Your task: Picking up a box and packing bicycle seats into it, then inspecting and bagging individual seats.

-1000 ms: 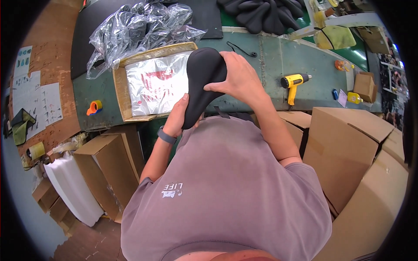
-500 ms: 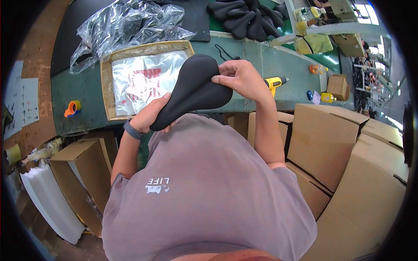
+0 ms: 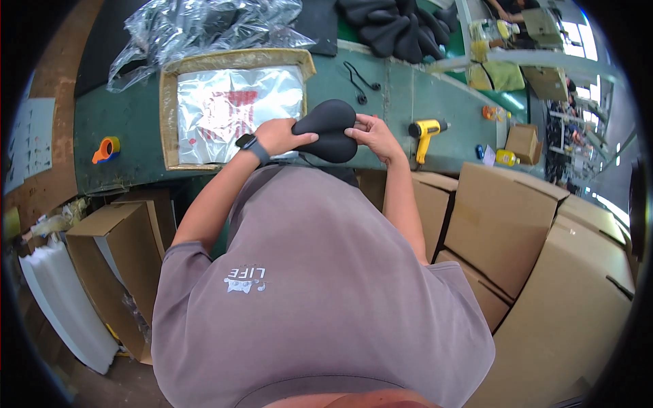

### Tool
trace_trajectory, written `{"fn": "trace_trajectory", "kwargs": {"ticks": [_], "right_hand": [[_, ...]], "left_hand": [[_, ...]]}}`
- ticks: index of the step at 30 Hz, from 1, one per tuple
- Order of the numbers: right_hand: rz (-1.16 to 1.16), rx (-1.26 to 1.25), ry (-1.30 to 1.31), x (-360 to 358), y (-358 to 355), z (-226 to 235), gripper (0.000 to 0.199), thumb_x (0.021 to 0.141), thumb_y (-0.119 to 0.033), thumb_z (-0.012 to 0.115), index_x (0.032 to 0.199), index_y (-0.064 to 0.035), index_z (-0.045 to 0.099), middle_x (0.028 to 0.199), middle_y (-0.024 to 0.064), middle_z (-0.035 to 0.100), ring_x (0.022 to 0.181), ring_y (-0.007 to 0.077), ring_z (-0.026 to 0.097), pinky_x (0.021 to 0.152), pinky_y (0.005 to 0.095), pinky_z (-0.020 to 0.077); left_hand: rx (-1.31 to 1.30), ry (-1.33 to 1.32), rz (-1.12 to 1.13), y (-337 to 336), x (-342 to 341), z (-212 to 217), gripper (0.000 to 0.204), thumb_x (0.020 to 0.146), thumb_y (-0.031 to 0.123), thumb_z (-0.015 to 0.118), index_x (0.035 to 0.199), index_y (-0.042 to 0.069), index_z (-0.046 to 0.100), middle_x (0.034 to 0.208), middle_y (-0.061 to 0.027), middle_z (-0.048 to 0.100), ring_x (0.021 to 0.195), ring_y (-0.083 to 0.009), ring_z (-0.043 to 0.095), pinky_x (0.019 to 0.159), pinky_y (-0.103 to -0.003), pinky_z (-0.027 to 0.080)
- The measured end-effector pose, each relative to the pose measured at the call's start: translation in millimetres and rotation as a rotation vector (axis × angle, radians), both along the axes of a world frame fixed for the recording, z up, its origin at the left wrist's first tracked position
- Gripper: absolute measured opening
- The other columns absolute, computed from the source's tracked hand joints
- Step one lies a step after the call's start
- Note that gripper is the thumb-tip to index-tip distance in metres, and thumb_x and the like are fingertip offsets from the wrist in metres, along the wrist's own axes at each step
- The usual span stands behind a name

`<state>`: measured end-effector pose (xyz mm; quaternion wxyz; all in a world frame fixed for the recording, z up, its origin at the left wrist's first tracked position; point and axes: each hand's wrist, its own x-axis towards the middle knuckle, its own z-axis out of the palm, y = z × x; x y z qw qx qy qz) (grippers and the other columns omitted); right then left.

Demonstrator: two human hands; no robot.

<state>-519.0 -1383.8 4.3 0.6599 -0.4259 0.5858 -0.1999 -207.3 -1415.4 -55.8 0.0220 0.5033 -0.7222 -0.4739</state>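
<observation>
— Where's the work at, from where you stand?

— The black bicycle saddle (image 3: 328,130) is up in both hands, held just over the near edge of the green tabletop (image 3: 122,115). The left hand (image 3: 275,136) has its grip closed on the saddle's left end, thumb lying over the top; the right hand (image 3: 373,134) pinches the other end with its fingers curled on the edge.

— Packed yet?

— No. The open cardboard box (image 3: 170,102) with the clear plastic bag (image 3: 231,112) lying in it sits just left of the saddle, and I see no saddle in it. I'd judge this one is only at the handling stage.

— Much left?

— A pile of black saddles (image 3: 394,30) waits at the far side, loose plastic bags (image 3: 197,27) beside it. The yellow heat gun (image 3: 425,132) and orange tape dispenser (image 3: 105,149) lie untouched.
</observation>
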Motion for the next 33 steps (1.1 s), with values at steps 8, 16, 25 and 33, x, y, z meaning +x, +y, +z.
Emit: {"fn": "trace_trajectory", "kwargs": {"ticks": [8,16,25,33], "right_hand": [[-0.463,0.209,-0.087,-113,111,-147,0.051,0.106,-0.015,0.078,0.152,-0.0007,0.062,0.131,0.0089,0.078,0.109,0.0169,0.078,0.091,0.0332,0.0655],[-0.711,0.208,-0.086,-160,137,-241,0.047,0.104,-0.014,0.080,0.147,-0.0058,0.063,0.115,0.0059,0.079,0.093,0.0119,0.075,0.073,0.0274,0.0610],[-0.633,0.233,-0.153,-175,141,-260,0.062,0.097,-0.015,0.089,0.151,-0.0055,0.061,0.107,0.0044,0.080,0.087,0.0108,0.073,0.070,0.0267,0.0597],[-0.678,0.180,-0.031,-175,138,-275,0.057,0.091,-0.015,0.093,0.140,-0.0016,0.068,0.092,0.0037,0.078,0.071,0.0105,0.066,0.061,0.0276,0.0513]], "left_hand": [[-0.074,-0.139,-0.447,-20,-163,-75,0.068,0.096,0.066,0.076,0.134,0.010,0.081,0.129,-0.0200,0.080,0.124,-0.0397,0.075,0.107,-0.052,0.059],[-0.118,-0.256,-0.532,-23,-259,-158,0.071,0.093,0.072,0.075,0.139,0.018,0.079,0.136,-0.0205,0.075,0.124,-0.0418,0.074,0.104,-0.053,0.059],[-0.104,-0.382,-0.660,-7,-305,-156,0.085,0.092,0.063,0.082,0.154,0.010,0.061,0.134,-0.0197,0.075,0.125,-0.0408,0.072,0.104,-0.053,0.059],[-0.234,-0.332,-0.560,4,-313,-156,0.079,0.095,0.056,0.081,0.152,0.006,0.061,0.131,-0.0169,0.076,0.123,-0.0364,0.073,0.103,-0.050,0.058]]}}
